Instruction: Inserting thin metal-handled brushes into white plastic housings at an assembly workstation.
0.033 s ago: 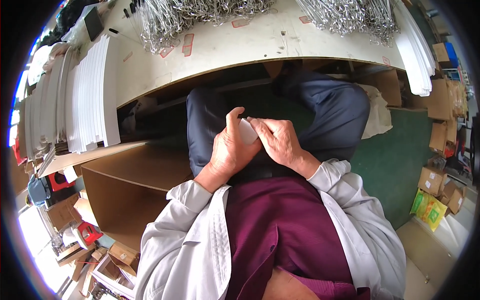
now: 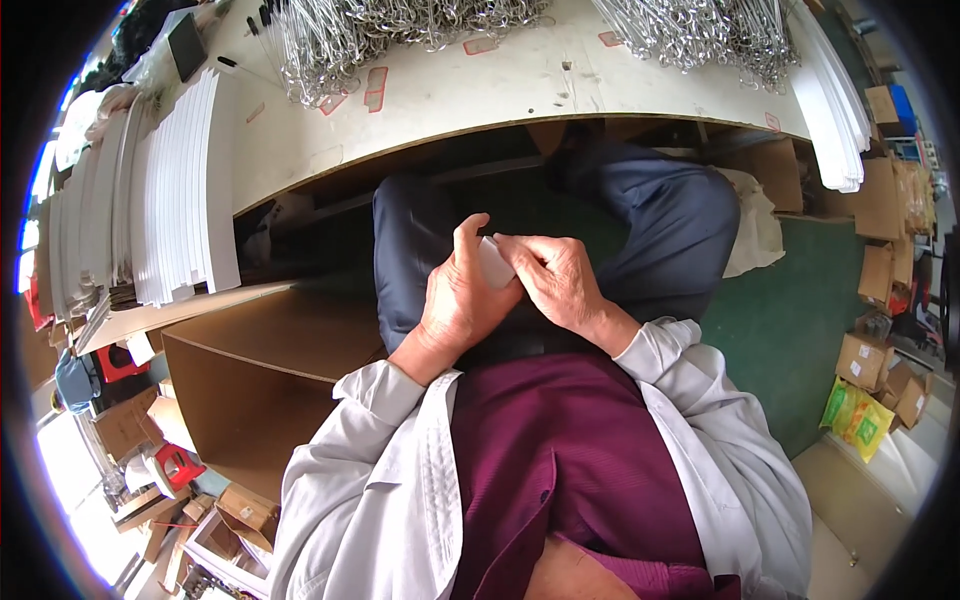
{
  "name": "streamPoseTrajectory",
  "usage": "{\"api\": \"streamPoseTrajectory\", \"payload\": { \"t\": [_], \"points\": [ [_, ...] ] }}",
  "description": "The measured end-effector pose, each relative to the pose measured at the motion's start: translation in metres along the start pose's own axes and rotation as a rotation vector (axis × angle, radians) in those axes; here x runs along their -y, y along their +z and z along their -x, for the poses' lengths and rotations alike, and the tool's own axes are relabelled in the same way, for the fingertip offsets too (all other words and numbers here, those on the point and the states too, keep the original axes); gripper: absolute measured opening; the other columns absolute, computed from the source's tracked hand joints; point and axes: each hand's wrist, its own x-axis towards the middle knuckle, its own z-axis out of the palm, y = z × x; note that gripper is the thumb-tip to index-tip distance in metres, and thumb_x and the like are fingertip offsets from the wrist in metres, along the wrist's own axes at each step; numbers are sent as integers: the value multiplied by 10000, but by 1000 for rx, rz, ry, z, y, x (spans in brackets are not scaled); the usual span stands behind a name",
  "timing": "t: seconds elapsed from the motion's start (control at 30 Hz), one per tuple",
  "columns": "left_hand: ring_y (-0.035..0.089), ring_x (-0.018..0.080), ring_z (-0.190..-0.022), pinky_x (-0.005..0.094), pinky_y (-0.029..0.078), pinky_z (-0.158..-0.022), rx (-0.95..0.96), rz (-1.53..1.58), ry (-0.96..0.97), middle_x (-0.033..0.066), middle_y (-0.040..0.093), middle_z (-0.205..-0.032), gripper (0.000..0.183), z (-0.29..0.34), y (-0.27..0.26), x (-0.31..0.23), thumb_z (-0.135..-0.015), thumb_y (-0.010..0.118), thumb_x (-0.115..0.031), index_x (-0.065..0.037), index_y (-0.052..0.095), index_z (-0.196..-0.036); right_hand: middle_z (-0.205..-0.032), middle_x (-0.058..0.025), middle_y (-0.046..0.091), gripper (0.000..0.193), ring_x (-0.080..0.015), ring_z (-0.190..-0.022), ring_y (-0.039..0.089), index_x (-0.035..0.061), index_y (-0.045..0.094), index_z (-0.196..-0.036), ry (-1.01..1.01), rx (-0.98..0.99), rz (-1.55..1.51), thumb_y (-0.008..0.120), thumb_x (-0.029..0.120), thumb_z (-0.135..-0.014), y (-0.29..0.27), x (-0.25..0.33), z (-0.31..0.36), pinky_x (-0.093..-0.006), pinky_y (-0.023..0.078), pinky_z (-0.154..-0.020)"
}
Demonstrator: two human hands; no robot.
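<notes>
Above my lap, my left hand (image 2: 462, 300) holds a small white piece (image 2: 494, 263) that looks like folded card, its thumb raised and its other fingers mostly hidden behind. My right hand (image 2: 560, 285) meets it from the right, thumb and fingertips closed on the edge of the same piece. Both hands touch around it, so most of the piece is covered and its full shape cannot be made out. The hands are well below the table's near edge.
On the white table (image 2: 430, 95) lie heaps of wire rods with looped ends (image 2: 700, 40). Long white card strips stand stacked at the left (image 2: 180, 190) and right (image 2: 832, 110). A large open cardboard box (image 2: 270, 370) is beside my left arm. Cartons (image 2: 865, 360) line the right side.
</notes>
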Motion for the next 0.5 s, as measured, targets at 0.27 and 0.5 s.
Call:
{"api": "streamPoseTrajectory", "payload": {
  "t": [0.27,0.5],
  "points": [
    [730,423,-899,481,606,-753,-23,-67,32,254,716,-996,649,4,-2,-2,-801,823,-233,3,490,-1305,-916,-157,775,190,-155,-844,746,-71,709,-1068,98,-51,-199,716,82,-954,7,0,-1,-291,599,-749],
    [721,404,-877,470,603,-740,-92,-125,91,207,712,-992,534,13,-5,3,-773,841,-244,8,589,-1170,-825,-113,746,149,-98,-695,699,-41,683,-917,312,16,-361,732,96,-952,-4,10,-7,-253,565,-545]
  ]
}}
